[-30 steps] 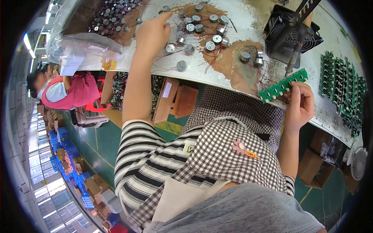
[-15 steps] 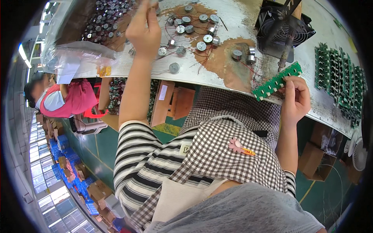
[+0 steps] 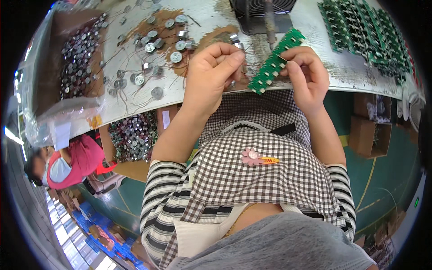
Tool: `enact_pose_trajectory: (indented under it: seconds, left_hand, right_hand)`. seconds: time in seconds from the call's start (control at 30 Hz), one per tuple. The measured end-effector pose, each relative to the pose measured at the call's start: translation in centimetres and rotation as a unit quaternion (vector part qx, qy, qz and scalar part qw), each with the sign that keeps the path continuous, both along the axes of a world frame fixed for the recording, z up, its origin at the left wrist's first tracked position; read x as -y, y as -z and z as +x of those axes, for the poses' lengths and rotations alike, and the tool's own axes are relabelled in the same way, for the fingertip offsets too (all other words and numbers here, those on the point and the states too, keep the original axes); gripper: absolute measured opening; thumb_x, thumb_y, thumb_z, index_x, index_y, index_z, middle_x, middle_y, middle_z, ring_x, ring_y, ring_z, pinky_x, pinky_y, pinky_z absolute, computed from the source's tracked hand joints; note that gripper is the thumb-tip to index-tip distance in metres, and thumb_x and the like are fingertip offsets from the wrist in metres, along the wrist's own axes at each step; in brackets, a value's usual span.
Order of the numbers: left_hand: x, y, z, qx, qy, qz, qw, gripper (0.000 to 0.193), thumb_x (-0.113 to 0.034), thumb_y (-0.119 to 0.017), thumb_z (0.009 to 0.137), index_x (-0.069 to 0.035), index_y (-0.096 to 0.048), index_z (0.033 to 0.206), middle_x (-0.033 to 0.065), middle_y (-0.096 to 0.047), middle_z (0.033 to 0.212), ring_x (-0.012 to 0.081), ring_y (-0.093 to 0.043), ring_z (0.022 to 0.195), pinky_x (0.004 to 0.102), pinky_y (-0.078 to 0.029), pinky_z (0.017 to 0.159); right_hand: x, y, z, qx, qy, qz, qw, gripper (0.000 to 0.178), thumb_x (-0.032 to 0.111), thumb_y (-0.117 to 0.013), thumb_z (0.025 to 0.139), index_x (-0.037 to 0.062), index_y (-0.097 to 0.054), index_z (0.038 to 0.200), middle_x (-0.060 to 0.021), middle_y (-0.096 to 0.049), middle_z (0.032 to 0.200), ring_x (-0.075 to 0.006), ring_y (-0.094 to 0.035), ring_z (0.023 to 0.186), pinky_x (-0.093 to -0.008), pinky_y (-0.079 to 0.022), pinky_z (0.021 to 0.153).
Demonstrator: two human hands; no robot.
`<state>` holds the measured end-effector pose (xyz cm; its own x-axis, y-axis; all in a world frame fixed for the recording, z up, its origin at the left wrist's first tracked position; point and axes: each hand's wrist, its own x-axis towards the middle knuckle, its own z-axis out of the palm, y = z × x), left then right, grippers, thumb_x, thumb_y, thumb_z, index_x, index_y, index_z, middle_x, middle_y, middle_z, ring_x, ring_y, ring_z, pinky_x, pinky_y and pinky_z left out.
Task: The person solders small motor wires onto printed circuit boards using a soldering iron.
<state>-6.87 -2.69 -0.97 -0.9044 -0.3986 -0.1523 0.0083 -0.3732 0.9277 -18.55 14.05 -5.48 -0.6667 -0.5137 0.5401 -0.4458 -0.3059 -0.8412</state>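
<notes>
My right hand [image 3: 309, 78] pinches the edge of a long green circuit board [image 3: 275, 62] with a row of small pale parts along it. The board is held slanting over the front edge of the worktable. My left hand [image 3: 210, 74] is closed, thumb against fingers, just left of the board and apart from it. Whatever is in that pinch is hidden or too small to make out. Behind the left fingertips lie small round metal motors [image 3: 235, 39] with thin wires. The tip of a soldering iron [image 3: 270, 27] points down just beyond the board.
Many wired motors [image 3: 152, 35] lie across the table's left half, beside a plastic-lined box of motors [image 3: 81, 58]. A black fan [image 3: 263, 13] stands behind the iron. Rows of green boards [image 3: 360, 36] lie at right. Below left, a carton of motors [image 3: 133, 137] sits near another person [image 3: 74, 162].
My left hand has come from above the loose motors at far left down beside the board. My right hand still holds the board, now more steeply slanted. The whole view has shifted.
</notes>
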Motion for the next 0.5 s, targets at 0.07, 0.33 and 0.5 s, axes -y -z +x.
enact_pose_trajectory:
  seconds: [0.07,0.33,0.5]
  left_hand:
    - [-0.8,-0.6,-0.6,0.027,0.004,-0.029,0.999,0.014,-0.012,-0.065,0.087,0.001,-0.061,0.092,-0.0015,-0.057,0.064,0.0031,-0.049,0.055,0.0168,-0.038,0.05]
    - [-1.8,0.8,-1.8,0.013,-0.013,-0.255,0.967,0.013,-0.011,-0.066,0.085,0.002,-0.062,0.085,0.0005,-0.061,0.07,0.0037,-0.052,0.059,0.0189,-0.042,0.052]
    - [-2.1,0.2,-2.5,0.036,-0.02,-0.22,0.975,0.012,-0.009,-0.067,0.082,0.002,-0.062,0.083,0.0023,-0.062,0.074,0.0038,-0.054,0.063,0.0193,-0.044,0.055]
  right_hand:
    - [0.0,0.0,0.1,-0.005,0.008,-0.001,1.0,0.006,-0.003,-0.059,0.085,-0.0026,-0.053,0.085,-0.0127,-0.062,0.093,-0.0071,-0.053,0.065,-0.0191,-0.044,0.057]
    - [-0.1,-1.1,0.2,-0.088,0.029,0.026,0.995,0.006,-0.004,-0.063,0.08,-0.0036,-0.057,0.081,-0.0142,-0.062,0.094,-0.0114,-0.061,0.064,-0.0212,-0.051,0.056]
    - [0.1,-1.6,-0.2,-0.097,0.039,0.02,0.994,0.007,-0.004,-0.064,0.079,-0.0038,-0.057,0.08,-0.0148,-0.062,0.096,-0.0113,-0.061,0.064,-0.0211,-0.051,0.055]
